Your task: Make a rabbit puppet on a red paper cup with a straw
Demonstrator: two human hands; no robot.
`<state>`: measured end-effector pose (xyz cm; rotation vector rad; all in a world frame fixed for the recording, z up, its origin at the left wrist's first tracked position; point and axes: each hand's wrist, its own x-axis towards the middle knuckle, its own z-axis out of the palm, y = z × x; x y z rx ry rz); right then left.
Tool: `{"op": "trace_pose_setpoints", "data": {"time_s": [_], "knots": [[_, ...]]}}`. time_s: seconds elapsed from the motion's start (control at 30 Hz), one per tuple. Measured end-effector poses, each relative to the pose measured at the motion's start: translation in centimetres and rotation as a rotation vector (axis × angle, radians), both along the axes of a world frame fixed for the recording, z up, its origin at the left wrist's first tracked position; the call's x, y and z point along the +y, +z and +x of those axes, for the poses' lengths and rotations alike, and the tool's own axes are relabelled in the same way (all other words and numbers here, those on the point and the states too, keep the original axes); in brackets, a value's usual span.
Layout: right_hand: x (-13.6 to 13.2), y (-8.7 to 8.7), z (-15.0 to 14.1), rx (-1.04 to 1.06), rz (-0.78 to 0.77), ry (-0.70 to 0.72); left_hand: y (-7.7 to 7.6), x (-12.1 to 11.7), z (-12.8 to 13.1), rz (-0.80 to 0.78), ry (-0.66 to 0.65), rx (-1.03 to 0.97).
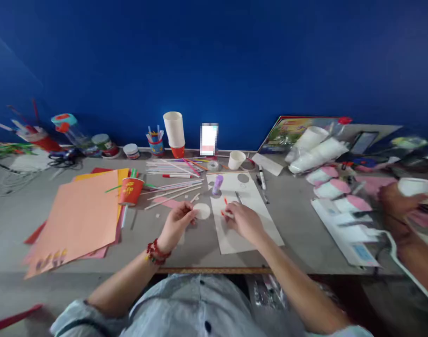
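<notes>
My left hand (pixel 180 220) pinches the edge of a white paper circle (pixel 202 211) between thumb and fingers, a little above the table. My right hand (pixel 244 222) is closed over a white paper sheet (pixel 250 244). Small orange ends (pixel 225 201) stick out by its fingertips; what they belong to is blurred and partly hidden. Behind that hand, a purple glue stick (pixel 217 184) stands on the sheet. A slim dark pen (pixel 238 197) lies just past the right knuckles.
Coloured paper sheets (pixel 83 210) and a red paper cup (pixel 131 191) lie to the left. Several sticks (pixel 171 166) spread behind my left hand. A phone (pixel 209 139) stands against the blue wall. At right, another person's hand (pixel 399 201) holds a white cup (pixel 415 186).
</notes>
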<state>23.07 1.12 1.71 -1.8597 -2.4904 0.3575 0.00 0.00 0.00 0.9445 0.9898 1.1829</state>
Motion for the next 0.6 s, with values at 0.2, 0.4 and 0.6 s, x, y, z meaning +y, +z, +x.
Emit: {"op": "trace_pose_setpoints", "data": {"time_s": [0.2,0.4,0.6], "knots": [[0.6,0.3,-1.2,-0.054,-0.036,-0.011,-0.3,-0.3,0.2,-0.006,-0.01,0.045],[0.9,0.4,-1.6,-0.059,-0.033,0.008,-0.5,-0.3,0.2,-0.018,-0.02,0.017],[0.9,1.1,-2.2,-0.107,-0.02,0.029,-0.5,-0.3,0.2,-0.025,-0.03,0.006]]}}
